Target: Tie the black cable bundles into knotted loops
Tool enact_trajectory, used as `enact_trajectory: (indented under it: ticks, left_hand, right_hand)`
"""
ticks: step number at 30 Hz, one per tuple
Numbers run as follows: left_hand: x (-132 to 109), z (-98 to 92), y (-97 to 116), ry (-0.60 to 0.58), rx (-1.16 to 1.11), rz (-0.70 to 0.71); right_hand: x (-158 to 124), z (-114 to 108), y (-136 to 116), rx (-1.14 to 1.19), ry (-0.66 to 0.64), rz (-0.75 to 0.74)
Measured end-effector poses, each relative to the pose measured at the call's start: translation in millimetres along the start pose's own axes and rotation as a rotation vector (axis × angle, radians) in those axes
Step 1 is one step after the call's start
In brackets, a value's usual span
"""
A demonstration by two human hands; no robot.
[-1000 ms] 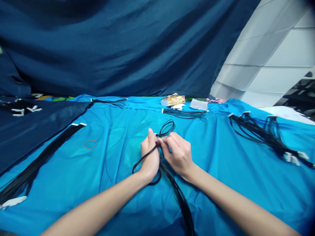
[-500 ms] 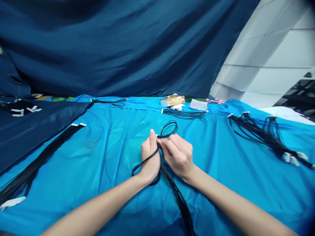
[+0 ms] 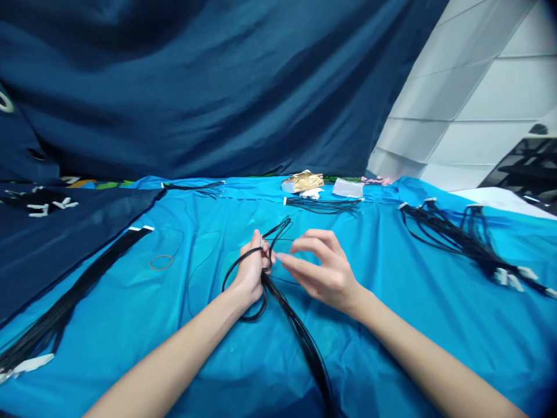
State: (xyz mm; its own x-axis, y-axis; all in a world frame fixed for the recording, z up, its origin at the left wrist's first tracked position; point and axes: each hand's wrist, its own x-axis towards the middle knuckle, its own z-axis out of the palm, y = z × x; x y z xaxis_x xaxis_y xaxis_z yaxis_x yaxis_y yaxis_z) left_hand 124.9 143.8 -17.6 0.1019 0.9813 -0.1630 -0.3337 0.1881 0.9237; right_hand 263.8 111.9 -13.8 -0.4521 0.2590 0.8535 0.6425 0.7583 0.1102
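My left hand point(image 3: 251, 270) is closed round a looped bundle of thin black cables point(image 3: 296, 328) near the middle of the bright blue cloth point(image 3: 391, 302). A small loop of the bundle sticks up past my fingers, and its long tail runs toward the lower edge of the view. My right hand point(image 3: 324, 271) hovers just to the right of it, fingers spread and curved, with nothing in them. A tan rubber band point(image 3: 161, 262) lies on the cloth to the left of my hands.
More black cable bundles with white end tags lie at left point(image 3: 65, 302), at right point(image 3: 461, 241) and at the back point(image 3: 324, 204). A gold foil packet point(image 3: 302, 181) and a clear bag point(image 3: 348, 187) sit at the far edge. Dark blue fabric point(image 3: 195, 87) hangs behind.
My right hand has let go of the bundle and moved slightly right with its fingers apart. The loop above my left hand has become narrower. The view has shifted a little.
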Motion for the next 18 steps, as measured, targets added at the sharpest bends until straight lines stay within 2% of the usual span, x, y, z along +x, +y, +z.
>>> enact_trajectory:
  ticks: [5,9,18]
  left_hand:
    - [3.8,-5.9,1.3,-0.017,-0.024,-0.031]
    - [3.1,-4.0,-0.2,-0.018,0.024,-0.028]
    - [3.8,-2.8,-5.4,0.038,0.165,0.038]
  right_hand:
    - [0.3,-1.8,-3.7,0.15,-0.114,-0.101]
    - [0.5,2.6,-4.7,0.162,-0.115,-0.109]
    - [0.5,4.1,-6.0,0.169,-0.232,-0.207]
